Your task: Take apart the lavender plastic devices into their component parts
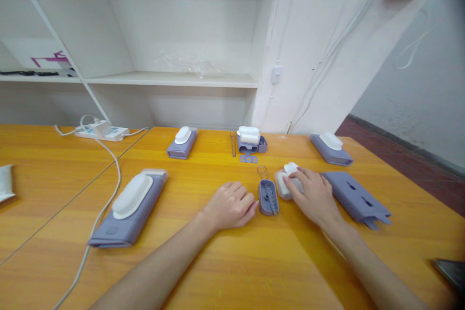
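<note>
My left hand [232, 206] rests on the table in a loose fist, its thumb close to the left edge of a small oval purple case [264, 198]. A metal coil spring [271, 194] lies in that case, and another loose spring [262, 172] sits just behind it. My right hand [314, 196] reaches over a white rounded plastic piece [284, 185], thumb and fingers closed about its right side. Part of the piece is hidden under the fingers. Right of this hand lies a flat purple sleeve [356, 196] with two cut-outs.
Purple boxes with white oval tops stand at front left [132, 198], back left [182, 141] and back right [332, 147]. Back centre holds white pieces [249, 134] and a tall spring [233, 144]. A power strip [101, 131] trails a white cable [119, 179]. A dark device [450, 271] lies right.
</note>
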`<state>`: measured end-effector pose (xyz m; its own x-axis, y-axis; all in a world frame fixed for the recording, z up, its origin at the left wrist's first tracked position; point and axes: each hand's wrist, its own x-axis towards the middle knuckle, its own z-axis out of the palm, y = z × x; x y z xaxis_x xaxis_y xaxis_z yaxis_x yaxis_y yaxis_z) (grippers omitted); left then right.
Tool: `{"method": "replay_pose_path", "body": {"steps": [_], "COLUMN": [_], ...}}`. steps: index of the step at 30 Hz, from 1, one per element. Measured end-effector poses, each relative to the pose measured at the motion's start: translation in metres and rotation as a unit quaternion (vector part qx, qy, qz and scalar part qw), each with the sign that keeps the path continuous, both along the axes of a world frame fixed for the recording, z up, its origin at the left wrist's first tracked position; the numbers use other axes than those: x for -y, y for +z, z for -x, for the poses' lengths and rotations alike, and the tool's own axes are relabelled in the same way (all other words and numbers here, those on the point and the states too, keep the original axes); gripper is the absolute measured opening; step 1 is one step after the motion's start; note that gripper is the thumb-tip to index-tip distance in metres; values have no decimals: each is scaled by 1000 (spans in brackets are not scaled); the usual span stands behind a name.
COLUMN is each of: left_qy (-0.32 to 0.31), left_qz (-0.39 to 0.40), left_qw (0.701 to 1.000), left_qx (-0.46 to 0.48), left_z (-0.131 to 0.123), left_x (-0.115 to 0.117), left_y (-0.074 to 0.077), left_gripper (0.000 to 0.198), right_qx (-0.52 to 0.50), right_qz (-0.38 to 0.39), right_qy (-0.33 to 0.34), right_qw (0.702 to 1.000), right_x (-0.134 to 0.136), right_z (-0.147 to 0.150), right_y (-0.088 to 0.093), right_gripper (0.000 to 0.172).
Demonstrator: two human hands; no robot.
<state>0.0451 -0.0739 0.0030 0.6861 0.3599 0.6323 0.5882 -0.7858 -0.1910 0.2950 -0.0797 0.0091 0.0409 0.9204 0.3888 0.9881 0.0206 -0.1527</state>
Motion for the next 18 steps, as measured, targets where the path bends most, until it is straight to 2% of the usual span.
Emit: {"method": "replay_pose_path", "body": {"steps": [5,10,18], "left_qy": [-1,-4,-1], "left_qz": [1,3,2], "left_qw": [1000,1000,1000], "left_qx": [0,0,1], "left_z": [0,1,0], "left_x": [0,-1,-1], "left_y": [0,-1,-1], "left_gripper": [26,25,25], "right_qx": [12,9,5], "right_qz": [-5,20,33], "right_qy": [7,19,29], "right_qw": [1000,1000,999], "right_x": [2,0,4], "right_z": [8,5,-1], "right_y": [2,3,8], "right_gripper": [48,36,34]}}
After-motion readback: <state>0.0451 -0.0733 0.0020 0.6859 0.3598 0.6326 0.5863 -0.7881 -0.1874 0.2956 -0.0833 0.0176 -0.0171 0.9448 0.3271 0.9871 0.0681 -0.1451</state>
